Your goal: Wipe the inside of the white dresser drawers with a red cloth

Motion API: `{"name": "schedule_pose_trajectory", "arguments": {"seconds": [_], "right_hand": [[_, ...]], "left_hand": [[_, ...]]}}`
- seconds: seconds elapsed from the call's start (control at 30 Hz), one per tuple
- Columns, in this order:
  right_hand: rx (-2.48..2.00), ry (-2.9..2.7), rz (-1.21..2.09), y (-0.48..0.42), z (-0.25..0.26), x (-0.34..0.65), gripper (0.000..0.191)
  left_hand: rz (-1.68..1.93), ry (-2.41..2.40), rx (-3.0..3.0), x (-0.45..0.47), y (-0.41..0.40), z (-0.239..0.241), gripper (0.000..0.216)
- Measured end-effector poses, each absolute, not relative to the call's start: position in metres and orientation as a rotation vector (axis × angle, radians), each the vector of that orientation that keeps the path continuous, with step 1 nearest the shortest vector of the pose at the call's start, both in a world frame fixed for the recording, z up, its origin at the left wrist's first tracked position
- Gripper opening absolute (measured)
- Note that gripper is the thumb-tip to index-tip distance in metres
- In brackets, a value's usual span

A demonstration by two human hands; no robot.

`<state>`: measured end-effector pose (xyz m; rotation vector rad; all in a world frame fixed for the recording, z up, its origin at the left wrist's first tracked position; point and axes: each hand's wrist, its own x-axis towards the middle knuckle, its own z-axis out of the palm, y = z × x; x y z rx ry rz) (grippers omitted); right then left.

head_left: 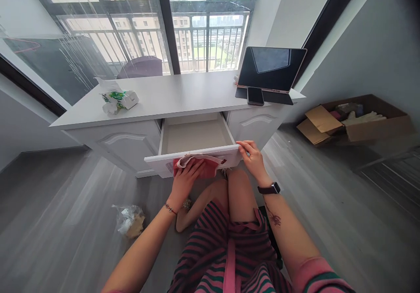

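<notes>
A white drawer [193, 136] stands pulled out of the white cabinet, and its inside looks bare. My left hand [186, 180] presses a red and white cloth [207, 167] against the outer face of the drawer front, its fingers over the fabric. Part of the cloth folds up near the drawer's top edge. On the right, my right hand [252, 158] grips the end of the drawer front, with the fingers at its upper corner. The drawer's handle, if it has one, is hidden.
On the cabinet top [193, 92] are a tissue pack [126, 100], a phone [255, 96] and a propped tablet [272, 69]. An open cardboard box [377, 128] sits on the floor at right. A clear plastic bag [129, 220] lies at lower left. My bent legs are below the drawer.
</notes>
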<state>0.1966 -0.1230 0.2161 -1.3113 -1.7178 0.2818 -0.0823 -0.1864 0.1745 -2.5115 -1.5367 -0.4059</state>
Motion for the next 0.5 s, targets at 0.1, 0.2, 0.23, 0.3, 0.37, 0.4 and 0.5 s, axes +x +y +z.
{"name": "schedule_pose_trajectory", "arguments": {"seconds": [0.1,0.2,0.23,0.3,0.37,0.4,0.5], "right_hand": [[-1.301,-1.718,0.285,-0.123,0.216,0.197,0.036],[-1.304,-1.715,0.289,-0.123,0.216,0.197,0.036],[-1.307,-1.712,0.29,-0.123,0.216,0.197,0.036],[-1.309,-1.711,0.291,-0.123,0.215,0.197,0.036],[-1.305,-1.709,0.283,-0.122,0.214,0.196,0.036],[-1.302,-1.709,0.277,-0.122,0.214,0.196,0.036],[-1.303,-1.705,0.26,-0.123,0.214,0.195,0.037]], "left_hand": [[-0.385,-1.638,-2.414,-0.115,-0.195,0.169,0.064],[-0.413,-1.751,-2.285,-0.148,-0.205,0.161,0.061],[-0.44,-1.797,-2.238,-0.157,-0.208,0.157,0.059],[-0.524,-1.9,-2.156,-0.171,-0.214,0.146,0.056],[-0.657,-2.024,-2.08,-0.174,-0.217,0.131,0.051],[-0.744,-2.098,-2.04,-0.172,-0.217,0.122,0.049],[-1.064,-2.347,-1.894,-0.15,-0.214,0.099,0.052]]}}
